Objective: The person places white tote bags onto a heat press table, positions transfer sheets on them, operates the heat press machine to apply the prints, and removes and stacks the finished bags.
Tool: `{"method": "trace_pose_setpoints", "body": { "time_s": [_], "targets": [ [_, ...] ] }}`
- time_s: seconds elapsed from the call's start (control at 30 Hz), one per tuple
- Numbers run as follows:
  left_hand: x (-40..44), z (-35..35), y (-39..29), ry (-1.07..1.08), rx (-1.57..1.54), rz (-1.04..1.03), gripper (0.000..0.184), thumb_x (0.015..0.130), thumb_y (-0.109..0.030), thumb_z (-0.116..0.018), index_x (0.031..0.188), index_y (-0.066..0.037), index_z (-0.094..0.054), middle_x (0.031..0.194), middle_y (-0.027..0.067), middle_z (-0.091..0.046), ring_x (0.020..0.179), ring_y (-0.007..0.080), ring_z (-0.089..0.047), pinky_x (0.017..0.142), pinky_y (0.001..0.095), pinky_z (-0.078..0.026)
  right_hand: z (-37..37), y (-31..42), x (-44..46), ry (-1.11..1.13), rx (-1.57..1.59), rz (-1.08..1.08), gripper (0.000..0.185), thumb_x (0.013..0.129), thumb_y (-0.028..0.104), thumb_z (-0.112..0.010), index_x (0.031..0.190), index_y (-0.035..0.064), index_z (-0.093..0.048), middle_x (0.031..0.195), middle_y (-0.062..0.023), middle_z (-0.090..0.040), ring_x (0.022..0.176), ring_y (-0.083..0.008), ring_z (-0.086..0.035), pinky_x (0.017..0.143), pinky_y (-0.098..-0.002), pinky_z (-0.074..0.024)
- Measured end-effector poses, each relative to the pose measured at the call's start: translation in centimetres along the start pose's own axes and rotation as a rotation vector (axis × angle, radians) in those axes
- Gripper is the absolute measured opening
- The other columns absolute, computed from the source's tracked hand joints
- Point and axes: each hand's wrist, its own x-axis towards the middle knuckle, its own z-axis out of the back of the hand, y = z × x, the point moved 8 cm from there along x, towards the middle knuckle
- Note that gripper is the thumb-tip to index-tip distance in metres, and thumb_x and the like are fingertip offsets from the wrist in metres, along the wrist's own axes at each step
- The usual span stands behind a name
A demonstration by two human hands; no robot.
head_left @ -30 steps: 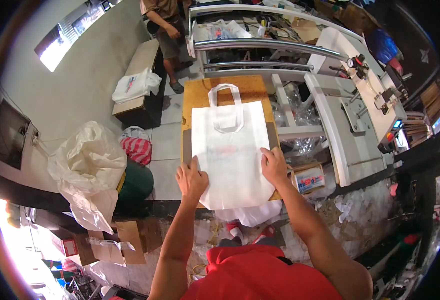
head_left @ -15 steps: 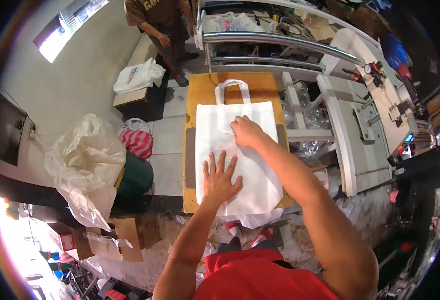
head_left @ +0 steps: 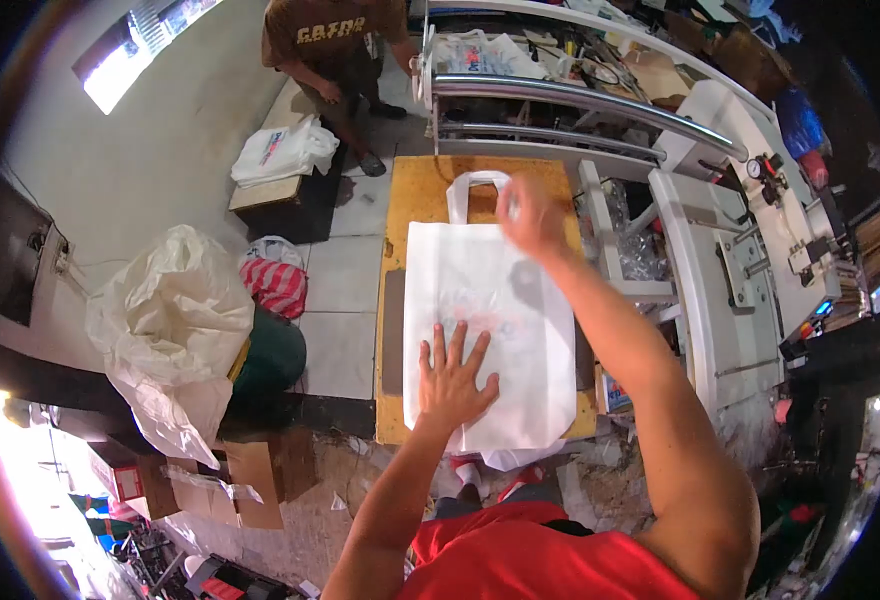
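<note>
A white tote bag (head_left: pixel 490 400) lies flat on a yellow-brown wooden board (head_left: pixel 392 200), its handle loop (head_left: pixel 457 200) pointing away from me. Faint print shows through the middle of its fabric. My left hand (head_left: pixel 457 388) rests palm down on the lower half, fingers spread. At the bag's top right edge, my right hand (head_left: pixel 535 222) is raised with curled fingers around the handle; motion blurs it, and its grip is partly hidden. White material (head_left: pixel 520 456) sticks out below the bag's near edge.
A white-framed machine with metal rollers (head_left: pixel 590 105) and a gauge (head_left: pixel 755 168) stands behind and to the right. Left are a large whitish sack (head_left: pixel 175 320), a green bin (head_left: pixel 275 360) and stacked white bags (head_left: pixel 285 150) on a box. Another person (head_left: pixel 335 50) stands at the back.
My right hand has moved from the bag's middle up to its top edge, lifting the folded-down handle away. My left hand stays flat on the bag. The camera view has shifted slightly.
</note>
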Motion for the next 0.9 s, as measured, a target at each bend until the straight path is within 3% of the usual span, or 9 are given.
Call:
{"method": "trace_pose_setpoints", "body": {
  "time_s": [0.07, 0.17, 0.23, 0.33, 0.43, 0.5, 0.67, 0.73, 0.9],
  "targets": [
    [0.1, 0.1, 0.1, -0.011, -0.003, 0.009, 0.073, 0.088, -0.048, -0.059, 0.155, -0.026, -0.042, 0.164, 0.0163, -0.027, 0.151, 0.0482, -0.017, 0.12, 0.0658, -0.017, -3.1, 0.3, -4.5, 0.31, 0.037, 0.087, 0.012, 0.083, 0.011, -0.067, 0.09, 0.0055, -0.059, 0.092, -0.0159, -0.061, 0.091, -0.0382, -0.06, 0.081, -0.0504, -0.0497],
    [0.2, -0.1, 0.0, 0.0, 0.027, 0.018, 0.071, 0.089, -0.051, -0.055, 0.155, -0.026, -0.043, 0.164, 0.0144, -0.03, 0.151, 0.0464, -0.021, 0.12, 0.0642, -0.016, -5.9, -5.3, -5.3, 0.169, -0.069, -0.008, 0.015, 0.083, 0.013, -0.066, 0.095, 0.0045, -0.064, 0.095, -0.017, -0.064, 0.098, -0.0397, -0.06, 0.089, -0.0516, -0.048],
    [0.1, 0.3, -0.2, -0.031, 0.022, 0.003, 0.072, 0.088, -0.051, -0.057, 0.154, -0.026, -0.044, 0.163, 0.0152, -0.031, 0.151, 0.0466, -0.022, 0.12, 0.0644, -0.016, -9.3, -9.2, -5.7, 0.53, -0.168, -0.243, 0.02, 0.084, 0.017, -0.065, 0.099, 0.0044, -0.068, 0.102, -0.0152, -0.066, 0.106, -0.0385, -0.06, 0.094, -0.0506, -0.0461],
    [0.2, 0.3, -0.3, -0.011, 0.042, 0.017, 0.074, 0.087, -0.05, -0.059, 0.155, -0.026, -0.043, 0.163, 0.0155, -0.03, 0.151, 0.0466, -0.022, 0.12, 0.0641, -0.016, -6.8, -7.1, -3.7, 0.581, -0.169, -0.261, 0.021, 0.085, 0.02, -0.065, 0.098, 0.0049, -0.07, 0.108, -0.0134, -0.066, 0.106, -0.037, -0.06, 0.094, -0.0479, -0.046],
    [0.3, 0.1, -0.2, 0.005, 0.022, 0.034, 0.074, 0.086, -0.048, -0.061, 0.154, -0.026, -0.043, 0.163, 0.0156, -0.03, 0.151, 0.0467, -0.022, 0.12, 0.0637, -0.016, 0.0, -4.8, -6.5, 0.177, -0.004, -0.202, 0.02, 0.085, 0.016, -0.068, 0.101, 0.0059, -0.065, 0.105, -0.0152, -0.065, 0.105, -0.0376, -0.06, 0.09, -0.0495, -0.0459],
    [0.0, 0.2, -0.3, 0.029, 0.008, 0.039, 0.075, 0.086, -0.049, -0.061, 0.155, -0.024, -0.043, 0.163, 0.0156, -0.029, 0.151, 0.0467, -0.021, 0.12, 0.0632, -0.015, 5.7, -1.5, -11.8, 0.128, -0.038, -0.235, 0.019, 0.084, 0.011, -0.069, 0.101, 0.0058, -0.062, 0.105, -0.0168, -0.062, 0.104, -0.0394, -0.059, 0.089, -0.0506, -0.0454],
    [-0.1, 1.2, 0.4, -0.052, 0.015, -0.044, 0.07, 0.085, -0.044, -0.065, 0.147, -0.016, -0.05, 0.158, 0.0161, -0.036, 0.147, 0.0444, -0.03, 0.117, 0.0619, -0.022, 12.6, 4.3, -23.8, 0.275, -0.115, -0.37, 0.031, 0.085, 0.017, -0.073, 0.114, 0.0073, -0.065, 0.119, -0.0139, -0.056, 0.113, -0.0389, -0.052, 0.095, -0.0502, -0.042],
    [-1.6, 3.8, 2.5, -0.293, -0.089, 0.046, 0.054, 0.084, -0.032, -0.069, 0.133, -0.011, -0.059, 0.143, 0.0151, -0.05, 0.133, 0.04, -0.044, 0.108, 0.0574, -0.033, 12.5, 4.4, -25.2, 0.356, -0.15, -0.381, 0.036, 0.086, 0.019, -0.074, 0.118, 0.0076, -0.066, 0.122, -0.0135, -0.056, 0.116, -0.0378, -0.051, 0.098, -0.0498, -0.0409],
    [-6.1, 3.2, 7.1, -0.378, -0.106, 0.318, 0.038, 0.083, -0.019, -0.069, 0.119, -0.011, -0.063, 0.122, 0.0127, -0.057, 0.116, 0.0365, -0.051, 0.097, 0.0513, -0.038, 12.5, 4.2, -25.8, 0.297, -0.135, -0.346, 0.038, 0.086, 0.02, -0.075, 0.121, 0.0081, -0.067, 0.13, -0.0132, -0.055, 0.119, -0.0361, -0.05, 0.101, -0.0496, -0.0397]
  ]
}}
